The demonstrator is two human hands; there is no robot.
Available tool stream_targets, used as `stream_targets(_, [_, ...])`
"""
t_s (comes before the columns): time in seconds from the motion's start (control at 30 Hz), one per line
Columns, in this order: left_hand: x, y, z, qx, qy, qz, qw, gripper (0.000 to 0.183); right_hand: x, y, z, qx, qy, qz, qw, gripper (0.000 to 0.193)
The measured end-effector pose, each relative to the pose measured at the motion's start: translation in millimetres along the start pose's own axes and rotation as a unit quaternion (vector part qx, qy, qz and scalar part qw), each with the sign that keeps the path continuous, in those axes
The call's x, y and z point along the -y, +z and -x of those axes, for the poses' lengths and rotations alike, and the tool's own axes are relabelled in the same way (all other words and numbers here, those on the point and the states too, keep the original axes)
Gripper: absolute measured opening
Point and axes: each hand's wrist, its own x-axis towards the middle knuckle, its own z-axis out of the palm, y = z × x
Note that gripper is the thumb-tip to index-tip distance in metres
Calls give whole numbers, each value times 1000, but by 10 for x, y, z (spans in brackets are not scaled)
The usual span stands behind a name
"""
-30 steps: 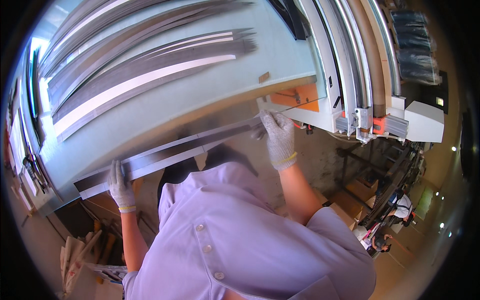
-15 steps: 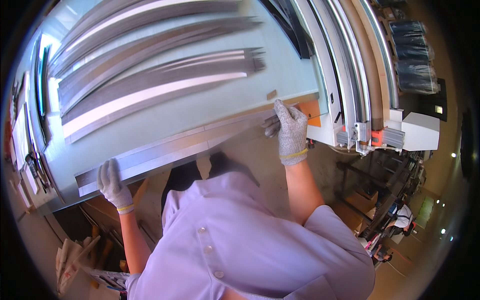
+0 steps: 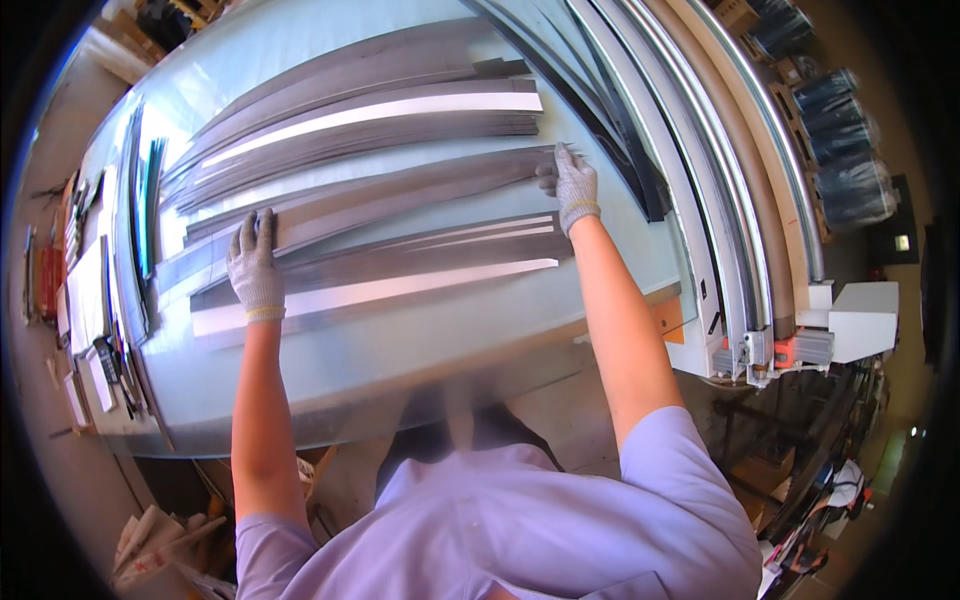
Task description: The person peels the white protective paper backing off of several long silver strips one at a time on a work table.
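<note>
On the pale glass-topped table (image 3: 390, 355) lie several piles of long dark grey strips. My left hand (image 3: 257, 270), in a grey knit glove, rests over the left part of a dark grey strip (image 3: 400, 195) in the middle pile, fingers spread. At that strip's right end is my right hand (image 3: 575, 188), gloved the same way, its fingers bent in around the end. Nearer to me lies a pile with a white strip (image 3: 400, 287) along it. Farther off, another white strip (image 3: 400, 118) lies among dark ones.
Black bars (image 3: 610, 140) lie slantwise at the table's right. Beyond them runs a machine with long metal rollers (image 3: 745, 170) and a white end box (image 3: 863, 320). Tools and papers (image 3: 105, 360) crowd the left edge. Wrapped dark rolls (image 3: 855, 185) stand at the far right.
Both hands have moved away from my body, from the table's near edge to the middle pile. The long grey strip they held at that edge has left there. My view has shifted too.
</note>
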Motion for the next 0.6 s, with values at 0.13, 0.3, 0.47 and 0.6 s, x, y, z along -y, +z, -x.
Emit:
stream_targets(0.13, [33, 488, -99, 58, -20, 7, 998, 51, -393, -467, -119, -42, -125, 102, 986, 30])
stream_targets(0.3, [172, 739, -7, 131, 22, 22, 991, 48, -809, -1615, 615, -137, -191, 324, 916, 26])
stream_targets(0.47, [163, 464, -46, 165, 57, 49, 983, 59, -1069, -2127, 1168, -131, -197, 442, 865, 28])
stream_targets(0.6, [-60, 300, 160, 154, 52, 93, 982, 69, -1050, -2015, 1380, -11, -321, 580, 749, 39])
